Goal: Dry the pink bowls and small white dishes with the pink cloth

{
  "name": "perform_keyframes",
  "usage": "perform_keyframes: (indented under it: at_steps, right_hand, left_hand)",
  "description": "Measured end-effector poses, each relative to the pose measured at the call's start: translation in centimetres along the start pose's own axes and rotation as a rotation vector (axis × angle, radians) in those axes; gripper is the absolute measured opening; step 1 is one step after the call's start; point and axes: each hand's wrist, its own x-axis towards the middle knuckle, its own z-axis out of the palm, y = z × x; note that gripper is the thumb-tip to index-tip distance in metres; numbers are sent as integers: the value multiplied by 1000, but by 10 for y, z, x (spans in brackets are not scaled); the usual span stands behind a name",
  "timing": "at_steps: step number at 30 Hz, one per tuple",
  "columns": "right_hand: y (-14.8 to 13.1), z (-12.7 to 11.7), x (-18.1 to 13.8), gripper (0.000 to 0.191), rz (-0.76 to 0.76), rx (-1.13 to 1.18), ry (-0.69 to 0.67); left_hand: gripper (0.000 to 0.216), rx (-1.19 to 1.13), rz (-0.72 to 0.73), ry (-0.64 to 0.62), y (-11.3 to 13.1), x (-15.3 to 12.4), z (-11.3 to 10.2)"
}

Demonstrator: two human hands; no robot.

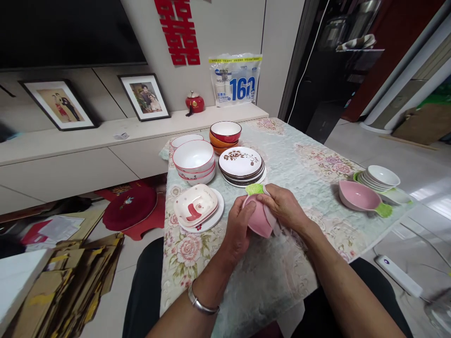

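Over the near part of the table I hold a pink bowl [260, 220] with a green leaf-shaped handle, tilted up between both hands. My left hand [239, 230] is closed on its left side, thumb lying on the pink surface. On the other side my right hand [283, 204] grips a pale cloth [278, 228] and presses it to the bowl near the handle. Part of the cloth hangs below the right fingers. Another pink bowl [359, 195] of the same kind rests at the table's right, beside a stack of small white bowls [383, 176] with green parts beneath.
Dark-rimmed flowered plates [240, 161] are stacked ahead of my hands. To their left stand red-rimmed white bowls [193, 157]; red and orange bowls [225, 134] stand behind. Square patterned dishes [195, 204] sit on a white plate [220, 211]. A flowered tablecloth [190, 251] covers the table.
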Motion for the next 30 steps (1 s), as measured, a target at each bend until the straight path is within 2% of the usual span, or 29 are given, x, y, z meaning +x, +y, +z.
perform_keyframes:
  at_steps: [5,8,11,16,19,22,25,30]
  right_hand:
    - [-4,-9,-4,36,-167,-117,-58]
    - [-8,-7,-5,34,-172,-169,-63]
    - [-12,-1,-3,28,-90,-206,-79]
    - [-21,9,-1,26,133,-213,-139]
    - [-23,14,-2,31,242,-124,-166]
    - [-18,18,-3,32,264,23,-132]
    - [-7,17,-2,28,263,89,-65]
    - [6,2,0,25,199,13,32]
  left_hand:
    - [34,-60,-146,0,7,-1,2]
    - [35,-60,-125,4,6,-2,3]
    - [34,-36,-37,67,-1,-2,2]
    - [31,1,115,189,-10,3,-6]
    - [31,26,193,216,-8,6,-10]
    - [32,96,232,201,-4,5,-9]
    - [41,109,203,131,-2,1,-4]
    - [68,-75,-2,-179,-1,-6,4]
